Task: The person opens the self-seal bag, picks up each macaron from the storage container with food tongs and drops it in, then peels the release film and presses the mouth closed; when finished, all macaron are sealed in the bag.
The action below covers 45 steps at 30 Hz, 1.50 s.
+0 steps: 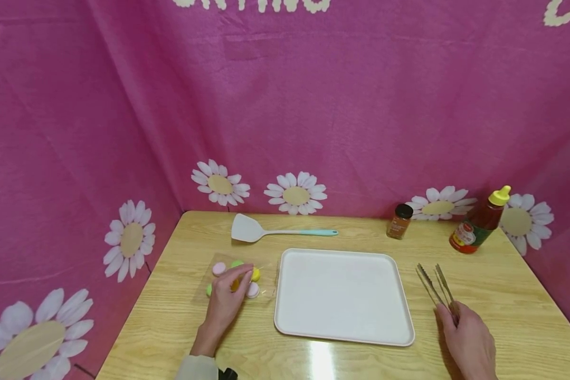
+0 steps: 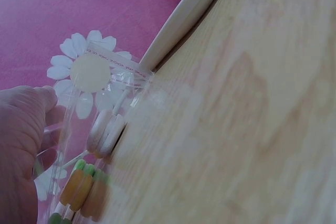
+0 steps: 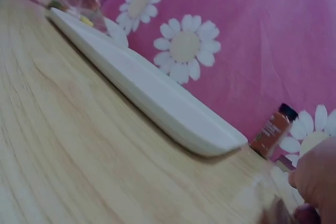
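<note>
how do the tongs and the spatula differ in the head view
The tongs are held in the right hand, while the spatula lies on its own beyond the tray. The tongs point forward; the spatula lies sideways, blade to the left. The tongs have two narrow arms, spread apart at the tips; the spatula has one broad pale blade and a partly turquoise handle. Both are long utensils.

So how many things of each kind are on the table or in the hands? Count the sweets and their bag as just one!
Cooking tools: 2 (tongs, spatula)
Bottles and jars: 2 (sauce bottle, small jar)
Trays: 1 (white tray)
Bags of sweets: 1 (macaron bag)
Total: 6
</note>
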Motion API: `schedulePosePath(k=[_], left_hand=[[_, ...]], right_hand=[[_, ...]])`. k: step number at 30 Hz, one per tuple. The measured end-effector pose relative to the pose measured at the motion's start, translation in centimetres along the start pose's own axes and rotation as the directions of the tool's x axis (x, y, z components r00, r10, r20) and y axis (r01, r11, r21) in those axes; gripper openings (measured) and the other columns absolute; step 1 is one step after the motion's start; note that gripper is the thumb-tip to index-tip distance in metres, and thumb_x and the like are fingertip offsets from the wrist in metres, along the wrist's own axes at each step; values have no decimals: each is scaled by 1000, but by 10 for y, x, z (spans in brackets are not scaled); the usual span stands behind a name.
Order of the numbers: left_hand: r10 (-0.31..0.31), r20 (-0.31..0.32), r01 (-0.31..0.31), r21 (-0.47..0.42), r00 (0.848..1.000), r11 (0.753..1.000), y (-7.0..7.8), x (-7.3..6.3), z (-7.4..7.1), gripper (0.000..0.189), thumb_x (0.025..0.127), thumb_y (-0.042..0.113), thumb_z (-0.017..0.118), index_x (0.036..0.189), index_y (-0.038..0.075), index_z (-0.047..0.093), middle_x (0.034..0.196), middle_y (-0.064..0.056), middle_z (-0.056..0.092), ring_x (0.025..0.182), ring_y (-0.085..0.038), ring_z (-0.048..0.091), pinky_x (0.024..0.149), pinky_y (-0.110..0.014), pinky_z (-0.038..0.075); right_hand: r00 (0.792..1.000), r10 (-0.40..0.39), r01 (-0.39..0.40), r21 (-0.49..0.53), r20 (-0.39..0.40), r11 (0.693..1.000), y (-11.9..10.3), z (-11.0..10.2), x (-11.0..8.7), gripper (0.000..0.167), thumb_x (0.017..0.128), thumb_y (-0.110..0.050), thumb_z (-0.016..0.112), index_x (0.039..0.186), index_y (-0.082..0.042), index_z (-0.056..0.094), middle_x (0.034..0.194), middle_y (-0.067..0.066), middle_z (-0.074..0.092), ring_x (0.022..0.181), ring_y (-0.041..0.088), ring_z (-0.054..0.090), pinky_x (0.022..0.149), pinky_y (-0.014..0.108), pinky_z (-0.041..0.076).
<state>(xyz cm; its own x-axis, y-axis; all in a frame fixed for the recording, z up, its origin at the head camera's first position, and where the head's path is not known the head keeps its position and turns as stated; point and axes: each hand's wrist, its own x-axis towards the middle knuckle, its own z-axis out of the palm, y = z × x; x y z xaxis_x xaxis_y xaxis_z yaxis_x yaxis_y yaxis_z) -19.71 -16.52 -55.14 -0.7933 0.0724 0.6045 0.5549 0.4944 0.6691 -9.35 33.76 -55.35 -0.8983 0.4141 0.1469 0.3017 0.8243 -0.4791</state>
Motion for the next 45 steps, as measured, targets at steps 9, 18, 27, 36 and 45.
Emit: schedulePosePath(k=[9,18,27,36,45], left_hand=[[13,-14,-13,1,1000,1000,-1,0,-1,16,93,1,77,109,0,79,110,-7,79,105,-26,75,99,-13,50],[16,-4,-16,-8,1000,1000,-3,-1,1,16,94,0,77,109,0,79,110,-8,79,106,-27,75,99,-13,50],[10,-10,-10,-11,1000,1000,-2,1,0,16,95,2,76,111,-1,78,111,-9,79,106,-27,75,99,-14,51],[27,-24,-27,-18,999,999,-3,0,1,15,94,0,76,109,-2,78,112,-13,78,107,-31,75,101,-12,49],[29,-30,-30,-29,999,999,-1,-1,2,14,95,1,75,109,-2,77,112,-15,78,107,-32,74,102,-12,48]], right_hand=[[993,17,-19,-16,-114,1000,4,6,-1,34,102,-28,66,87,2,61,87,30,54,90,49,55,68,60,43],[997,-11,3,-114,-76,993,2,8,0,45,100,-31,70,94,12,58,83,34,51,80,54,55,66,64,46],[957,-209,258,267,-199,928,-67,8,-19,31,96,-16,74,117,7,71,101,24,71,89,32,68,77,40,56],[825,-485,142,725,290,674,-191,50,-62,23,100,-14,71,113,5,74,86,8,76,69,8,67,64,22,56],[741,-562,224,655,367,722,-268,97,-68,30,96,-28,71,74,-10,80,54,-10,64,47,-2,52,46,18,44]])
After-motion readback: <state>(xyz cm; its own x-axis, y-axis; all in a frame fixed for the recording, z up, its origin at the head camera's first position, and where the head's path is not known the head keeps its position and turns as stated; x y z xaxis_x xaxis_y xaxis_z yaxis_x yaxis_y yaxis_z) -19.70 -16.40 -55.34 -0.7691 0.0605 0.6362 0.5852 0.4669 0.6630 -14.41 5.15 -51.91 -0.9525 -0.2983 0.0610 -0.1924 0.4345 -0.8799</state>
